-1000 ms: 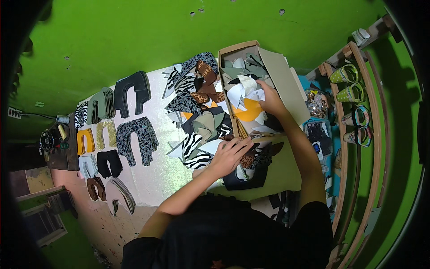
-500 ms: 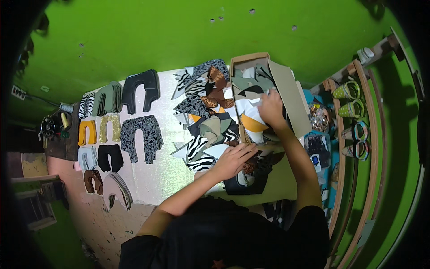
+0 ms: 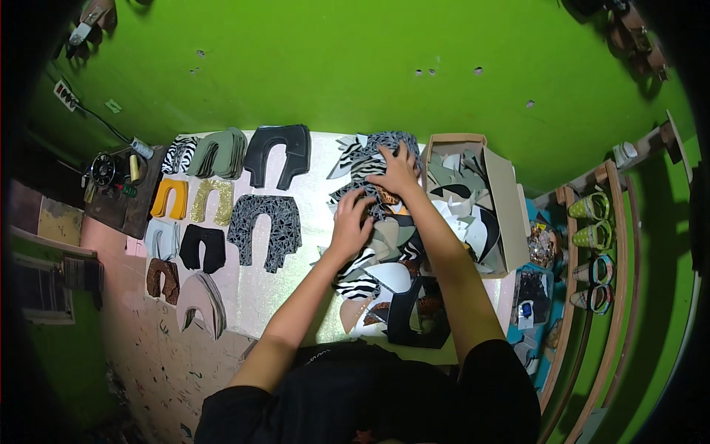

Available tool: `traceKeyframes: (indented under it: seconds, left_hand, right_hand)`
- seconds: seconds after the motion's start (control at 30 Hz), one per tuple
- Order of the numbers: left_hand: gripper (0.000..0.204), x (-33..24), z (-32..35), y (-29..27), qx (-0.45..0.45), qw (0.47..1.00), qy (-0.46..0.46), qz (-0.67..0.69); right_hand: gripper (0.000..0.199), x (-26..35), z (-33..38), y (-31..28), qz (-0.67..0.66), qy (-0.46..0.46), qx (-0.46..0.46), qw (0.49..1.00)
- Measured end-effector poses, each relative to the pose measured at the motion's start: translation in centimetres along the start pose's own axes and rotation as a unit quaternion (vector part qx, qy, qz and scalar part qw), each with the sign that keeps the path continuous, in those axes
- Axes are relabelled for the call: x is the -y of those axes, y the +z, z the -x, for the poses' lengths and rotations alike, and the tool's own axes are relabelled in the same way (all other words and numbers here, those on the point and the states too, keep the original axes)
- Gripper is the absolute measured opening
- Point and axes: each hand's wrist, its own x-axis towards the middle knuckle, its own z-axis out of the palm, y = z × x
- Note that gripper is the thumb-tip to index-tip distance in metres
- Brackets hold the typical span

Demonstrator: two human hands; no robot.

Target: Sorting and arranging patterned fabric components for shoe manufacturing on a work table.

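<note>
A loose pile of cut material pieces [image 3: 392, 240] in zebra, leopard, olive, white and black-grey line print lies on the table. My right hand [image 3: 398, 176] rests on the far part of this pile, fingers spread over the line-print and zebra pieces. Just nearer and to the left, my left hand [image 3: 351, 226] touches the pile's left side with bent, parted fingers. Neither hand visibly grips a piece, though what lies under the palms is hidden. To the right stands an open cardboard box [image 3: 509, 211], holding olive, white and black scraps [image 3: 460, 177].
Sorted stacks of U-shaped pieces, such as olive [image 3: 218, 154], black [image 3: 277, 148], yellow [image 3: 170, 198] and line-print [image 3: 264, 226], cover the table's left. A black U-shaped piece [image 3: 414, 318] lies near me. Sandals [image 3: 592, 235] hang on a wooden rack [image 3: 620, 222] at right.
My right hand has left the box and moved left onto the pile. My left hand has gone from the box's near edge to the pile's left side. The view has shifted.
</note>
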Motion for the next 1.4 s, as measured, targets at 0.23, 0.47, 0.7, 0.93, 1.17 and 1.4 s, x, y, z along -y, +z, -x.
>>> traceKeyframes:
  seconds: [0.23,0.47,0.7,0.93,1.17,1.4]
  left_hand:
    - [0.066,5.1,-1.7,0.1,0.106,0.983,-0.115,-0.093]
    - [0.06,5.1,-0.3,-1.2,0.086,0.982,-0.152,-0.072]
    - [0.044,7.9,0.1,-2.8,0.004,0.975,-0.213,0.06]
    - [0.031,3.0,-2.1,-3.7,0.025,0.954,-0.215,0.206]
    - [0.038,-3.5,-5.3,0.9,0.058,0.978,-0.09,0.18]
    - [0.041,-6.9,-6.3,3.0,0.048,0.984,-0.074,0.157]
  right_hand:
    - [0.044,-0.7,2.2,4.6,0.073,0.032,-0.018,0.997]
    - [0.027,-3.0,3.7,-3.2,-0.228,-0.027,-0.156,0.961]
    - [0.029,-7.8,6.6,-12.5,-0.237,0.001,-0.248,0.939]
    - [0.04,-11.4,11.0,-14.6,-0.242,0.18,-0.213,0.929]
    - [0.033,-13.3,14.0,-14.6,-0.236,0.246,-0.018,0.94]
    - [0.02,-15.2,12.9,-11.2,-0.086,0.174,0.02,0.981]
